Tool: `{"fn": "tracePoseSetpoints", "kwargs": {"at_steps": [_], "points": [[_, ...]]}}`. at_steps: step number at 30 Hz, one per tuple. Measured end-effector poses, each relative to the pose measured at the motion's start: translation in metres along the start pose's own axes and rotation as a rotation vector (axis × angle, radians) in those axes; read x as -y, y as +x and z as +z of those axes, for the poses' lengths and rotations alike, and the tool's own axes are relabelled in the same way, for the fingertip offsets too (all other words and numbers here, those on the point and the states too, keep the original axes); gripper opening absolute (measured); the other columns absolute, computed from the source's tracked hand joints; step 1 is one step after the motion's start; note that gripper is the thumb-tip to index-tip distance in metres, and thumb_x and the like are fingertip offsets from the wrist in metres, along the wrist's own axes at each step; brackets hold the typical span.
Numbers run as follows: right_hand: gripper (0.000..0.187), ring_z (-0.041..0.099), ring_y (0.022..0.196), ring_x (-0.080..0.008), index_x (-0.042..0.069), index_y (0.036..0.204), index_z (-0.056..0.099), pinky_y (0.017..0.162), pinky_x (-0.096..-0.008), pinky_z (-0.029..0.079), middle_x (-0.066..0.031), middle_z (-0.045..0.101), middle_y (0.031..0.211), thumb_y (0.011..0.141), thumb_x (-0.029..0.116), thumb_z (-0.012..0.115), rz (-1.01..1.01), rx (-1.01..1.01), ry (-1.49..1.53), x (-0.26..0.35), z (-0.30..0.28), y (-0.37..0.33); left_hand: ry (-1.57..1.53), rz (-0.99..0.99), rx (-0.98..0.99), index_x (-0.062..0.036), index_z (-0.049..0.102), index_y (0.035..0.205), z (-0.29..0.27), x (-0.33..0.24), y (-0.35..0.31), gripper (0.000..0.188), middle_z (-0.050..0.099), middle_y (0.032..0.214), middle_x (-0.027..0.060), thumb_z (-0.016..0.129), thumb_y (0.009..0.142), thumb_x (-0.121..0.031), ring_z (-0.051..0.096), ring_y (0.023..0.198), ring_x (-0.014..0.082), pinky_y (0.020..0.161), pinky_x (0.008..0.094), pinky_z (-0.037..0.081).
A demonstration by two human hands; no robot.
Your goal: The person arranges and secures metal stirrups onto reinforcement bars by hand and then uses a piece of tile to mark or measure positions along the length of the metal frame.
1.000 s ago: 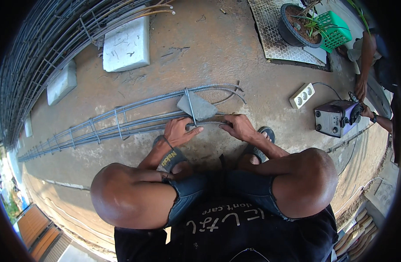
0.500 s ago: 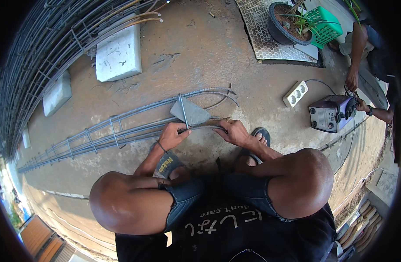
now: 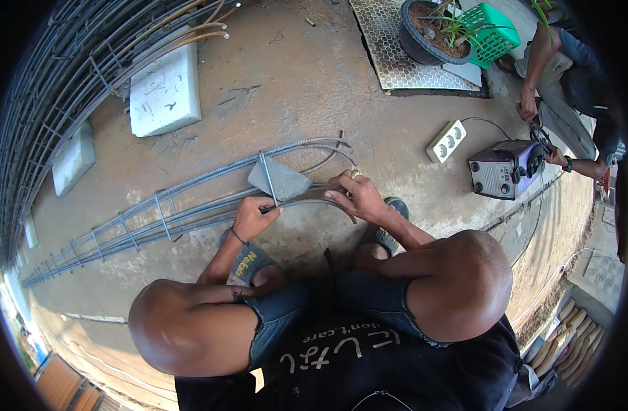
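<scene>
A long, narrow rebar cage point(image 3: 144, 226) lies on the ground, running from the far left to just before me. My left hand point(image 3: 253, 218) pinches the near corner of a square steel stirrup point(image 3: 268, 177) where it meets the nearest bar. Inside the cage, by that stirrup, rests a grey stone-like block point(image 3: 286, 181). My right hand point(image 3: 358, 195) is closed around the end of a bar just right of the block; its fingertips partly hide that bar. Below the right hand, the curved end of the nearest bar point(image 3: 341, 207) sticks out free.
Stacked rebar cages point(image 3: 60, 75) fill the upper left, by white blocks point(image 3: 164, 85). At right are a power strip point(image 3: 446, 141) and a purple-and-silver welding machine point(image 3: 500, 175); another person's hands point(image 3: 529, 108) hold its cable. A potted plant point(image 3: 430, 41) and green basket point(image 3: 488, 34) stand beyond.
My right hand has let go of the nearest bar's curved end and moved farther off to the bar behind it. My left hand keeps its pinch at the stirrup. The whole view has shifted slightly.
</scene>
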State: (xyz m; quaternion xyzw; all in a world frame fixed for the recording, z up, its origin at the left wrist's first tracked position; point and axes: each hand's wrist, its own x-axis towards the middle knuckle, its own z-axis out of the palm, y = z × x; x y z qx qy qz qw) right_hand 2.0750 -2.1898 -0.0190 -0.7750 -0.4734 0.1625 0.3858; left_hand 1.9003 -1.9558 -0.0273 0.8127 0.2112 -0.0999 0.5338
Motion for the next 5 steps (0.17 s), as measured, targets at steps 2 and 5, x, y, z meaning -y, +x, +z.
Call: {"fn": "tracePoseSetpoints", "kwargs": {"at_steps": [2,5], "points": [[0.035,0.063,0.07,-0.031,0.003,0.097,0.063,0.062,-0.0405,0.049,-0.0132,0.063,0.082,0.082,0.034,0.069,0.128,0.16,0.11,-0.001,-0.025,0.008,-0.005,-0.002,-0.009,0.0006,0.07,0.086,0.0,-0.001,0.0,0.025,0.069,0.078,0.0153,0.072,0.076,-0.023,0.067,0.07,0.0187,0.065,0.0306,0.05],[0.045,0.066,0.082,-0.0279,0.005,0.106,0.065,0.074,-0.0418,0.05,-0.0131,0.068,0.086,0.077,0.037,0.074,0.17,0.584,0.09,-0.013,-0.041,0.012,0.02,-0.022,0.005,0.0003,0.07,0.087,-0.002,-0.006,-0.001,0.026,0.069,0.079,0.0156,0.072,0.076,-0.023,0.068,0.072,0.0196,0.067,0.0309,0.051]]}}
